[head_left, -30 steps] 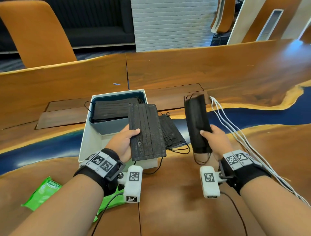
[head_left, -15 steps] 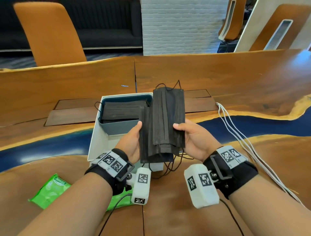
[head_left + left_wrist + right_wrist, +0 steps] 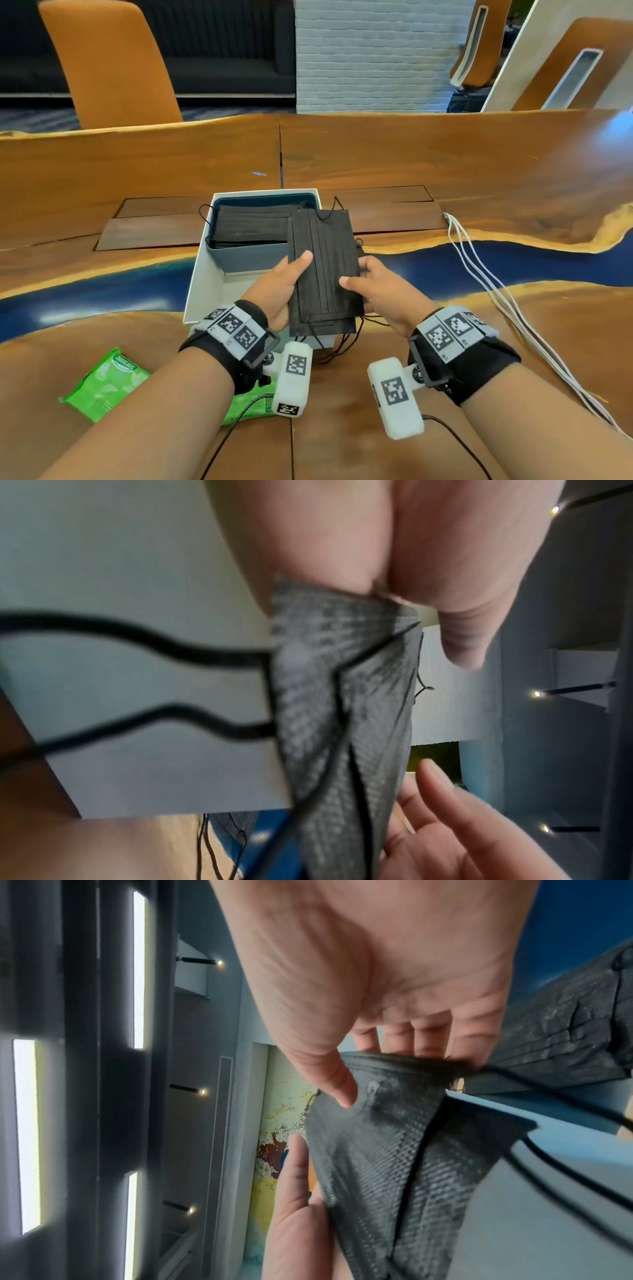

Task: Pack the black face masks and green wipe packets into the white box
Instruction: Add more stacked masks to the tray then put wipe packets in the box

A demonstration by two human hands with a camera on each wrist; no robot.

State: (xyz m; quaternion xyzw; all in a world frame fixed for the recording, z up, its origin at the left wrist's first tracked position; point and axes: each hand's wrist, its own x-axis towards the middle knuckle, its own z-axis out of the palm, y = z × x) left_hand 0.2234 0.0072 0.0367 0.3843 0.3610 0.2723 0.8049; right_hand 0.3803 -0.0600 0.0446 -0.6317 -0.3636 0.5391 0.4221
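Black face masks pinched in both my hands, long axis away from me, above white box near wall, green wipe packet beside.

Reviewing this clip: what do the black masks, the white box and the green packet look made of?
Black masks: likely non-woven fabric, matte; pleats and a dotted embossed texture show in the wrist views, with thin elastic-looking loops. White box: probably cardboard, smooth matte walls with crisp folded edges. Green packet: looks like glossy plastic film, wrinkled and reflecting light.
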